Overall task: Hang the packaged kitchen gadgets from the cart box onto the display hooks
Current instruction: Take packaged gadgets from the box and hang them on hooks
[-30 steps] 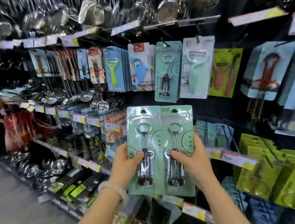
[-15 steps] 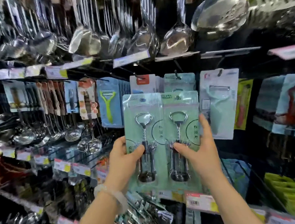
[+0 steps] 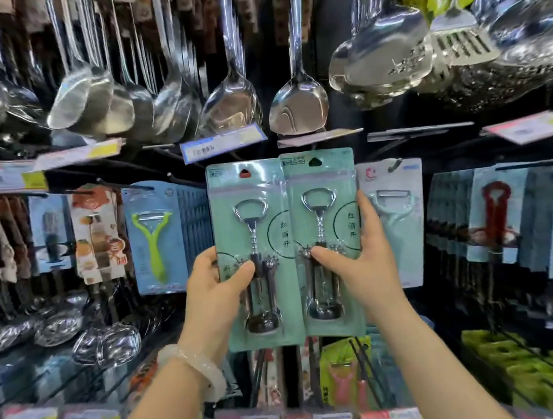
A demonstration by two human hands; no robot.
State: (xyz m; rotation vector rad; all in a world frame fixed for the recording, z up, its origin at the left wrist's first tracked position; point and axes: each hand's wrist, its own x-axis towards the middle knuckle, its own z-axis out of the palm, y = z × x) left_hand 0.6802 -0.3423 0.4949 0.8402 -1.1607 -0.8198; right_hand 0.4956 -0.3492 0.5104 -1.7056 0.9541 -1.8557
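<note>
Two mint-green blister packs with steel corkscrews are held up side by side in front of the display. My left hand (image 3: 217,290) grips the left corkscrew pack (image 3: 252,211), thumb on its front. My right hand (image 3: 362,262) grips the right corkscrew pack (image 3: 323,212), thumb across the blister and fingers behind its right edge. The hang holes at the top of both packs sit just below the price-tag rail. The hook behind the packs is hidden. The cart box is out of view.
Steel ladles and spatulas (image 3: 230,103) hang from the row above. A green peeler pack (image 3: 155,238) hangs left of the packs and a pale peeler pack (image 3: 394,213) to the right. Price tags (image 3: 223,142) stick out on hook ends. Lower shelves hold more packaged goods.
Both hands have lifted the two corkscrew packs upward and closer to the display row, covering the packs that hung behind them. The view has tilted up toward the ladles.
</note>
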